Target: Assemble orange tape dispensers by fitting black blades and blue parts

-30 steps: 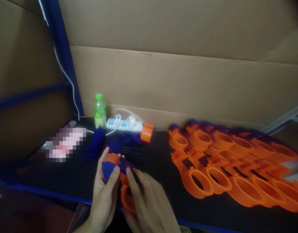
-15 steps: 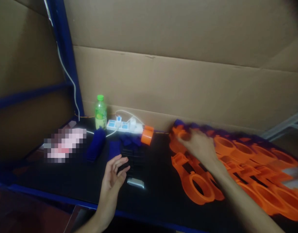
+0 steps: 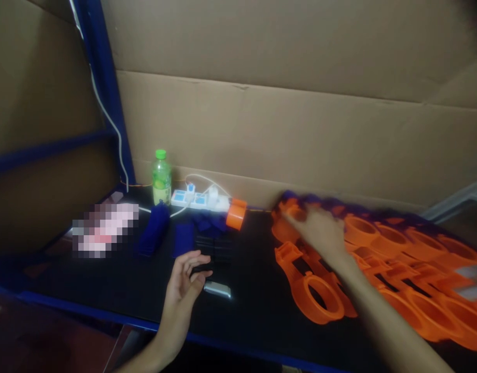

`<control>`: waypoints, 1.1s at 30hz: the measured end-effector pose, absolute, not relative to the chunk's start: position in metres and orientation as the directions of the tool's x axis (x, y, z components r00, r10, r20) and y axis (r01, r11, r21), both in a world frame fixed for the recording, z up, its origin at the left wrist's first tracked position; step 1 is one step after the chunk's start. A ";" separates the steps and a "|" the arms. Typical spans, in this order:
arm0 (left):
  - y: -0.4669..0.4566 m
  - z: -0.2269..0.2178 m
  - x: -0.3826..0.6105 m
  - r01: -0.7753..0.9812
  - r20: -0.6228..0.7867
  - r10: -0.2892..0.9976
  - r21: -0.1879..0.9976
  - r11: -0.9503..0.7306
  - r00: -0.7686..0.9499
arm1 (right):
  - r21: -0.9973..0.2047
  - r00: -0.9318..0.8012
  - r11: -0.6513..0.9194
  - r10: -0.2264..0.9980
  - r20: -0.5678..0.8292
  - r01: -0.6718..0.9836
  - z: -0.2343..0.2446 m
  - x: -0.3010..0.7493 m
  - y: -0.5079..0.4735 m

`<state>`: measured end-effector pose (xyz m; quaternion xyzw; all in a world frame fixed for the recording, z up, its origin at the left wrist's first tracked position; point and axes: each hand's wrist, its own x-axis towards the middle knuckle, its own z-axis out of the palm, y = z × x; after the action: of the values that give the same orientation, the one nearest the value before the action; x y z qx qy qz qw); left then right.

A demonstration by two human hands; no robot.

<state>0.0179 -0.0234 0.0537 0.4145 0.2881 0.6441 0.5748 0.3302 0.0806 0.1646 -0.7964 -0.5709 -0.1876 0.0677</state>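
Note:
My left hand [image 3: 186, 277] hovers over the black table top [image 3: 106, 280] with its fingers loosely curled and apart, holding nothing. A small silver metal piece [image 3: 217, 289] lies just right of it, and dark blue plastic parts [image 3: 183, 237] lie just behind it. My right hand [image 3: 318, 230] reaches far right over the rows of orange ring-shaped plastic parts [image 3: 322, 298]. It is blurred by motion, and its fingers rest on or among the orange and blue parts at the back of the pile. Whether it grips one I cannot make out.
A green-capped bottle [image 3: 160, 177] and a white power strip [image 3: 197, 199] stand against the cardboard wall [image 3: 300, 134]. An orange cylinder [image 3: 235, 214] lies beside the strip. A pink pixelated object [image 3: 104, 228] sits at the left. A blue metal post [image 3: 102, 88] rises at the left.
One second ago both hands held an orange and blue part together. Since then the right hand went to the orange pile, the left hand is empty, and a silver piece shows on the table.

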 end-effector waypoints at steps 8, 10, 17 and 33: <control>-0.022 0.053 0.017 -0.490 0.211 0.977 0.855 -0.171 0.027 | 0.137 0.210 -0.310 0.852 0.480 0.941 0.150 0.331 0.083; -0.022 0.052 0.017 -0.492 0.210 0.977 0.854 -0.169 0.029 | 0.134 0.204 -0.305 0.847 0.492 0.943 0.149 0.331 0.084; -0.023 0.053 0.017 -0.488 0.171 0.985 0.862 -0.138 0.025 | 0.101 0.183 -0.283 0.814 0.552 0.954 0.138 0.334 0.087; -0.024 0.054 0.018 -0.461 0.181 0.984 0.873 -0.157 0.006 | 0.030 -0.283 0.293 0.888 0.361 0.956 0.131 0.246 0.089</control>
<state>0.0183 -0.0237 0.0542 0.4215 0.3096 0.6332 0.5705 0.2459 0.0892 0.1307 -0.5822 -0.7919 -0.1211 0.1389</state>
